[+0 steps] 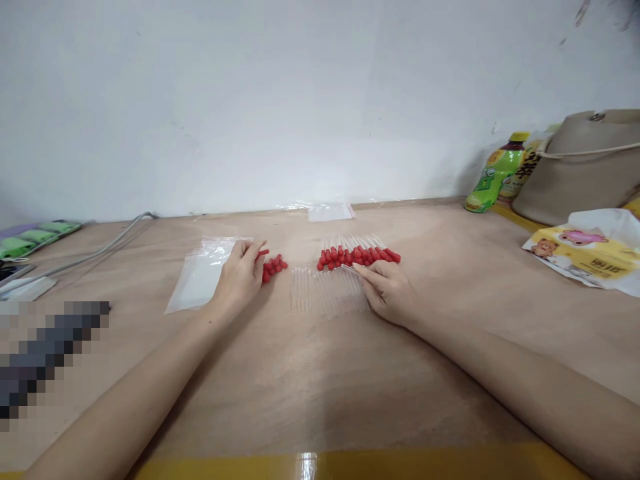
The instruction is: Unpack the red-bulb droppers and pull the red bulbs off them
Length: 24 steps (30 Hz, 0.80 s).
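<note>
Head view: on the brown surface (310,380), thin clear tubes (345,295) lie nearest; just beside them, the right hand (391,291) pinches one clear tube. The left hand (243,267) pinches a small red bulb-shaped piece (263,253) near a red pile (275,266). Beyond lie red-ended clear tubes (359,256), then a flat translucent plastic bag (331,213).

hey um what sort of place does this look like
Probably an informal workspace, though whether at home or in a workshop I can't tell. Clear tubes and red bulbs laid out on a table suggest hand work; the drink bottle makes it look casual.
</note>
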Each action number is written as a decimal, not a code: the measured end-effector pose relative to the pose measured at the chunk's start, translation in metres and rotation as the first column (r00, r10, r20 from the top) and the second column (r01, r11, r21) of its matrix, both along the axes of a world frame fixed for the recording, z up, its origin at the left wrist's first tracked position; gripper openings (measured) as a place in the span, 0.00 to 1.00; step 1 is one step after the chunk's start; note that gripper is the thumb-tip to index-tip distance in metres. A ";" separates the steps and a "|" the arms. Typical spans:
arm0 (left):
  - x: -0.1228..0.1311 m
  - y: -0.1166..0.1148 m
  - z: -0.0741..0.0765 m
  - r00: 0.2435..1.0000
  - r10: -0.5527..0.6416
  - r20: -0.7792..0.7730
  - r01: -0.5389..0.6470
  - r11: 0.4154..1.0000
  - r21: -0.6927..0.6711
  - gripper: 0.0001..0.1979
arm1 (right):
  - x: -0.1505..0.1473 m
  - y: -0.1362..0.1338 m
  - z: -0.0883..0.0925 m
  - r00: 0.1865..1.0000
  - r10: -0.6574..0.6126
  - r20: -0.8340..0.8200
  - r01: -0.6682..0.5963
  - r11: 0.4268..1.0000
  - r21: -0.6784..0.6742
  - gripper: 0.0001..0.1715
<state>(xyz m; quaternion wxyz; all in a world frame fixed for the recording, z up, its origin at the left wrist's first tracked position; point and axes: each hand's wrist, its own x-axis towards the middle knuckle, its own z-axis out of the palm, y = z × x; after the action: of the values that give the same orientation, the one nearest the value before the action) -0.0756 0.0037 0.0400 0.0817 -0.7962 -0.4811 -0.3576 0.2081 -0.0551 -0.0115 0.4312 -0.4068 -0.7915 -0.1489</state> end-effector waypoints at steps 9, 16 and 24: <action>0.002 0.013 -0.014 0.985 -0.033 -0.167 0.040 0.998 0.041 0.18 | -0.004 -0.003 0.003 0.998 -0.049 0.030 0.049 0.998 -0.027 0.12; -0.008 0.011 -0.019 0.974 -0.007 -0.227 0.046 0.985 0.167 0.13 | -0.005 -0.003 0.002 0.998 -0.037 0.044 0.039 0.998 -0.049 0.11; 0.032 -0.044 -0.018 0.916 -0.332 -0.224 0.318 0.943 -0.095 0.27 | -0.013 -0.003 0.003 0.993 -0.085 0.086 0.087 0.996 -0.027 0.09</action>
<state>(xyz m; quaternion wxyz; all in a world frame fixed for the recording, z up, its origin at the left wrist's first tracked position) -0.0439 -0.0404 0.0225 0.0554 -0.9040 -0.3387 -0.2549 0.1956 -0.0585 -0.0089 0.3842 -0.4404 -0.7929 -0.1725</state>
